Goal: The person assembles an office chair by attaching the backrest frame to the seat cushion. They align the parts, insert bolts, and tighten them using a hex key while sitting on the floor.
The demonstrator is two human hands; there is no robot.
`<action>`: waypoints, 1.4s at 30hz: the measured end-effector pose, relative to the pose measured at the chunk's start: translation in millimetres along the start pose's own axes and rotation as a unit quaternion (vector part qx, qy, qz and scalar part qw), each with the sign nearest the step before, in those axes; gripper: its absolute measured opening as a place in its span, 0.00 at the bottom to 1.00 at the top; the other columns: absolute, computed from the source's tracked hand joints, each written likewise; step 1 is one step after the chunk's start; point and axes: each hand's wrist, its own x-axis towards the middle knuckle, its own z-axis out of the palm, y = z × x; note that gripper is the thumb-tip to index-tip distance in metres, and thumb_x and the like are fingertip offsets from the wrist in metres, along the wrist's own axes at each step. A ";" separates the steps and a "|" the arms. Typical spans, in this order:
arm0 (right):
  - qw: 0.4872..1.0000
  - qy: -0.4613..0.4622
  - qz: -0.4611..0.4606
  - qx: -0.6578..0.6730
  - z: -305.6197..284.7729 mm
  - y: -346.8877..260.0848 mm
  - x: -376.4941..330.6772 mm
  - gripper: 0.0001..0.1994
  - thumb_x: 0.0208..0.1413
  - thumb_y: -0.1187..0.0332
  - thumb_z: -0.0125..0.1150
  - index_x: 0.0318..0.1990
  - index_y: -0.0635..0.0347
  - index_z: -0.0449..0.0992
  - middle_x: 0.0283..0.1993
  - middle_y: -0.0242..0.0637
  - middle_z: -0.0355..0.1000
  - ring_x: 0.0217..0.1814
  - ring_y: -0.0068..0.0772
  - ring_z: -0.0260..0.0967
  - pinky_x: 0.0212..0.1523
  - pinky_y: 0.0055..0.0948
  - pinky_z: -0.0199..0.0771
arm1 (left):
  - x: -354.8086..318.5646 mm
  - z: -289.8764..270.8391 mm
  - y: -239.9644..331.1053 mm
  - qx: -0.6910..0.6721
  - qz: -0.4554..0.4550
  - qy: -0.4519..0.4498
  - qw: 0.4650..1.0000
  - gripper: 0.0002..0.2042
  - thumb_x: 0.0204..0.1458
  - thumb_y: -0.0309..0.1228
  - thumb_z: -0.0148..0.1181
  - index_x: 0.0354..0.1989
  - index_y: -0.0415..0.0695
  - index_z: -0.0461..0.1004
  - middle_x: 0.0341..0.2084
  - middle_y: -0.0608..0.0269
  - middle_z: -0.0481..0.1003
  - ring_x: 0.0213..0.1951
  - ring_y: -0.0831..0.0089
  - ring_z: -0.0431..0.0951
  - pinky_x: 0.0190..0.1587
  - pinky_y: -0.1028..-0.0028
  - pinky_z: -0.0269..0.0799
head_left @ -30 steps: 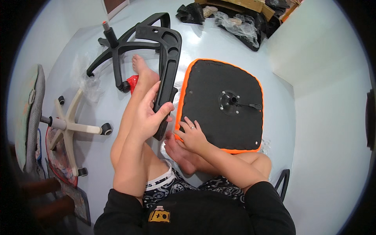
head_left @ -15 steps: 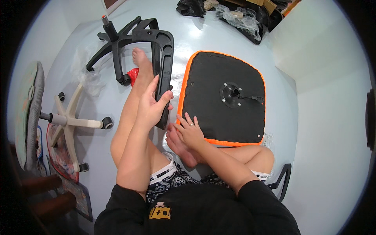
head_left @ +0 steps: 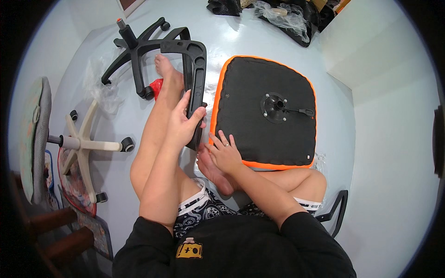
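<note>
My left hand (head_left: 183, 121) is closed round a black plastic chair armrest (head_left: 198, 78), held upright in front of my stretched-out leg. Fingers spread, my right hand (head_left: 225, 150) rests by my bare foot and the near left corner of the chair seat (head_left: 259, 139). That seat lies upside down on the floor, with a black underside and an orange rim. Bolted to its middle is a round black plate (head_left: 274, 108) with a socket and a lever (head_left: 301, 111) pointing right.
A black five-legged chair base (head_left: 136, 51) with its gas lift stands at the far left. An overturned chair (head_left: 83, 142) with pale legs lies left. Another black armrest (head_left: 340, 208) is beside my right knee. Plastic wrapping (head_left: 289, 21) lies at the back; a white wall (head_left: 389, 102) stands right.
The view has shifted slightly. My left hand still holds the armrest almost unmoved, and my right hand stays by the seat's corner.
</note>
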 end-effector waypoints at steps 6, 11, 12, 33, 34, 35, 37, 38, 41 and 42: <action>1.000 0.004 -0.001 0.000 2.0 2.1 -0.6 0.18 0.53 0.60 0.53 0.53 0.42 0.71 0.68 0.33 0.53 0.71 0.47 0.45 0.64 0.60 0.47 | -1.6 0.8 -2.1 0.029 0.031 -0.002 0.999 0.33 0.52 0.24 0.60 0.64 0.32 0.50 0.38 0.60 0.72 0.30 0.81 0.72 0.27 0.82 0.73; 1.000 0.006 -0.003 0.002 4.7 3.0 -0.8 0.18 0.53 0.60 0.53 0.53 0.43 0.71 0.69 0.33 0.52 0.71 0.47 0.45 0.64 0.60 0.47 | -3.7 -4.0 -5.6 0.121 0.085 0.008 0.989 0.33 0.48 0.24 0.63 0.63 0.32 0.54 0.36 0.62 0.73 0.32 0.81 0.73 0.31 0.82 0.72; 1.000 0.003 0.000 0.004 2.9 2.8 -1.1 0.17 0.54 0.60 0.52 0.52 0.43 0.72 0.68 0.33 0.53 0.71 0.47 0.46 0.65 0.60 0.47 | -3.7 -1.0 -1.5 0.131 0.121 0.014 0.984 0.31 0.48 0.23 0.63 0.60 0.32 0.56 0.36 0.62 0.73 0.33 0.80 0.73 0.32 0.81 0.72; 0.999 0.019 -0.001 0.029 -3.2 1.8 -1.7 0.17 0.53 0.60 0.52 0.52 0.45 0.73 0.67 0.33 0.56 0.70 0.46 0.48 0.65 0.59 0.47 | -14.3 1.4 -2.9 0.311 0.315 0.053 0.895 0.18 0.39 0.25 0.65 0.38 0.36 0.67 0.22 0.58 0.76 0.23 0.73 0.77 0.26 0.78 0.71; 1.000 0.018 -0.001 0.025 -2.9 2.4 -1.8 0.17 0.53 0.60 0.52 0.52 0.45 0.73 0.67 0.33 0.56 0.70 0.46 0.48 0.65 0.59 0.47 | -14.0 1.1 -3.1 0.322 0.325 0.053 0.888 0.17 0.38 0.25 0.66 0.38 0.37 0.67 0.22 0.58 0.76 0.23 0.73 0.77 0.26 0.77 0.71; 1.000 0.016 -0.001 0.021 -2.7 2.7 -2.1 0.17 0.53 0.60 0.52 0.52 0.45 0.73 0.67 0.33 0.56 0.70 0.46 0.47 0.65 0.59 0.46 | -13.3 0.1 -3.8 0.332 0.334 0.053 0.880 0.17 0.38 0.25 0.66 0.37 0.37 0.67 0.21 0.59 0.76 0.22 0.72 0.77 0.25 0.77 0.72; 1.000 0.005 0.004 0.028 -3.5 2.9 -1.7 0.18 0.53 0.60 0.53 0.52 0.45 0.73 0.67 0.34 0.55 0.71 0.47 0.46 0.65 0.59 0.45 | -11.2 -1.7 -6.2 0.346 0.356 0.054 0.866 0.18 0.38 0.25 0.66 0.37 0.37 0.67 0.20 0.59 0.76 0.21 0.71 0.78 0.24 0.76 0.72; 0.999 0.000 0.007 0.031 -3.9 3.0 -1.7 0.18 0.52 0.59 0.53 0.51 0.45 0.73 0.67 0.34 0.55 0.71 0.47 0.46 0.66 0.59 0.44 | -10.1 -2.3 -8.2 0.349 0.368 0.054 0.860 0.18 0.38 0.26 0.66 0.37 0.38 0.67 0.20 0.60 0.76 0.20 0.71 0.78 0.24 0.76 0.72; 0.995 -0.035 0.010 0.097 -15.7 4.6 0.7 0.18 0.51 0.59 0.56 0.51 0.47 0.73 0.67 0.36 0.55 0.72 0.50 0.43 0.66 0.61 0.41 | -9.8 -1.2 -7.0 0.348 0.373 0.058 0.858 0.18 0.38 0.26 0.66 0.38 0.38 0.67 0.20 0.60 0.76 0.20 0.70 0.78 0.23 0.76 0.72; 0.988 -0.055 0.018 0.142 -19.9 8.1 3.3 0.18 0.51 0.60 0.56 0.51 0.47 0.73 0.67 0.37 0.55 0.72 0.51 0.42 0.66 0.61 0.40 | -9.9 0.6 -6.8 0.343 0.369 0.060 0.861 0.18 0.38 0.26 0.67 0.37 0.38 0.67 0.20 0.60 0.76 0.20 0.70 0.78 0.23 0.76 0.72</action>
